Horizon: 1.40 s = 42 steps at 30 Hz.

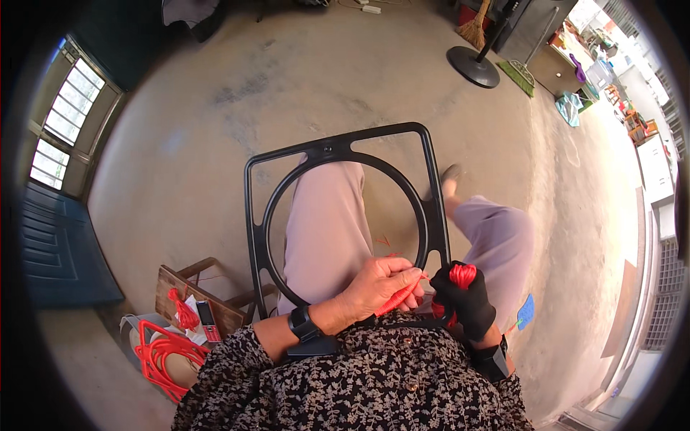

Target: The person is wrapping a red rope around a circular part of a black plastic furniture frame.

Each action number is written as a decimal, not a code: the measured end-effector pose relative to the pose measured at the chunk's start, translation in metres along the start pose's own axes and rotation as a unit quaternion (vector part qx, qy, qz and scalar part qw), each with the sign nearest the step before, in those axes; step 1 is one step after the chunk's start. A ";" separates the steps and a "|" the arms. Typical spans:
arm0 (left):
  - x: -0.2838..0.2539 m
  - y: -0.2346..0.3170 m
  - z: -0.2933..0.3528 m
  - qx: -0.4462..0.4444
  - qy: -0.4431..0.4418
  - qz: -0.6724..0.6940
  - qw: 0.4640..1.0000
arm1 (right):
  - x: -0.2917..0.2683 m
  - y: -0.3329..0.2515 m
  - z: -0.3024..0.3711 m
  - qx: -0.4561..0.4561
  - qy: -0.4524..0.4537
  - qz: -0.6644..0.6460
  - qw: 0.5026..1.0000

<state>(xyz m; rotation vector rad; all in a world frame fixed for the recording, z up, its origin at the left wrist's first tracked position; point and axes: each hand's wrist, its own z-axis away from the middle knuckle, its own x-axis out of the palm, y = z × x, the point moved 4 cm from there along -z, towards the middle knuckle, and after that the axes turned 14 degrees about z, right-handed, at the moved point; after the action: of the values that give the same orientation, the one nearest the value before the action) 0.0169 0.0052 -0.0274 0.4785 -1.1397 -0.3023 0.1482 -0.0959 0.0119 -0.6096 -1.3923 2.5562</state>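
A black square frame point(328, 150) with a large ring set inside it leans across my lap, over my left thigh. My bare left hand point(384, 287) is closed at the ring's lower right, with thumb and fingers pinching red cord point(395, 300). My right hand point(467, 305), in a black glove, is wrapped round a bundle of red cord point(462, 274) at the frame's lower right corner. The bundle's top sticks out above the fist, and more red shows below it. Whether this hand also grips the frame bar is partly hidden.
At my left stands a wooden stool point(208, 305) bearing a red cord hank point(184, 309) and a phone point(208, 321). A red cord-wound frame point(169, 359) lies beside it. Ahead right are a round black stand base point(473, 67) and brooms point(474, 34). A blue swatter point(526, 313) lies right.
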 end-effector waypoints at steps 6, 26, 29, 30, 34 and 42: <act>0.005 0.045 0.014 0.071 0.034 -0.030 0.996 | -0.014 -0.016 -0.005 -0.019 0.004 -0.144 0.989; -0.097 0.031 0.201 0.176 0.342 0.088 0.919 | -0.063 -0.057 -0.061 -0.037 -0.078 -0.273 0.958; -0.106 0.020 0.210 0.181 0.352 0.116 0.911 | -0.062 -0.048 -0.076 -0.029 -0.077 -0.291 0.953; -0.107 0.017 0.214 0.188 0.346 0.131 0.910 | -0.059 -0.049 -0.080 -0.024 -0.088 -0.313 0.945; -0.095 0.002 0.239 0.182 0.356 0.152 0.904 | -0.059 -0.064 -0.085 -0.042 -0.146 -0.257 0.954; -0.063 -0.064 0.320 0.102 0.307 0.122 0.938 | -0.044 -0.089 -0.090 -0.057 -0.199 -0.196 0.959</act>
<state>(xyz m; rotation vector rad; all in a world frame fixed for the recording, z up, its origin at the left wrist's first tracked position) -0.3008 -0.0873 -0.0027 0.5567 -0.6061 0.1827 0.2222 0.0070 0.0553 0.1759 -1.5933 2.3606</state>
